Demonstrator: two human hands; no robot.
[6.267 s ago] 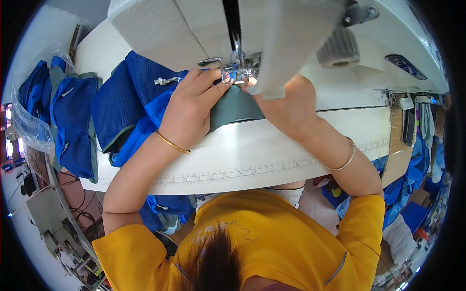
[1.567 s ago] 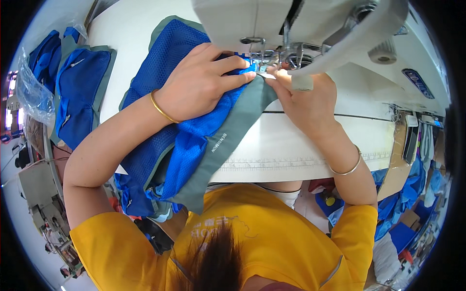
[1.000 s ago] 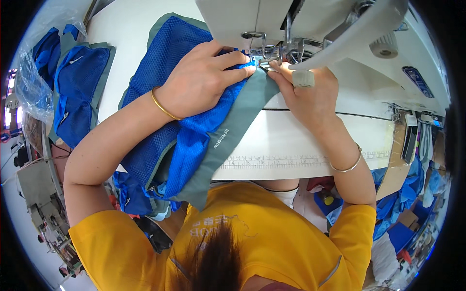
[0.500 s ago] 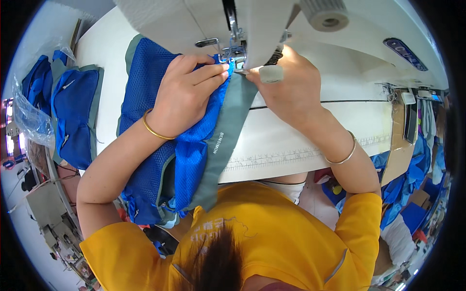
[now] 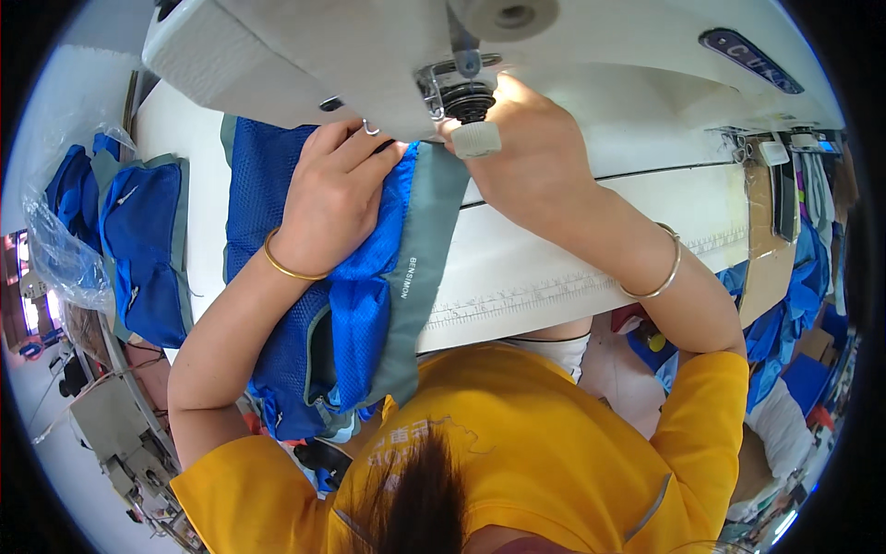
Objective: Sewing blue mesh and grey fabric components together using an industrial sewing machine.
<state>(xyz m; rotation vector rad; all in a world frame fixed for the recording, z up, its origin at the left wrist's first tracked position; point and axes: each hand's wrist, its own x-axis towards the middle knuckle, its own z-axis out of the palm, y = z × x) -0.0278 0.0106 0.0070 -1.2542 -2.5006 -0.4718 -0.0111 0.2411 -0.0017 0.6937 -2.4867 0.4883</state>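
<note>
A white sewing machine (image 5: 258,65) is at the top. Under its head lies a blue mesh-fabric bag piece (image 5: 258,185) with a grey strip (image 5: 415,240) running toward me. My left hand (image 5: 330,198) has curled fingers pressed on the bright blue edge beside the machine, gripping the fabric. My right hand (image 5: 531,152) reaches up behind the machine's knob (image 5: 475,138) at the top of the grey strip; its fingertips are hidden.
More blue bag pieces (image 5: 143,249) and a clear plastic bag (image 5: 65,240) lie at the left of the white table (image 5: 535,286), which has a printed ruler edge. Cardboard (image 5: 766,268) and blue fabrics (image 5: 808,277) are at the right, and equipment (image 5: 111,425) stands lower left.
Over six seconds the bag piece has turned, bringing the grey strip down toward me. Lately the view has shifted, and my right hand has moved farther up behind the machine head.
</note>
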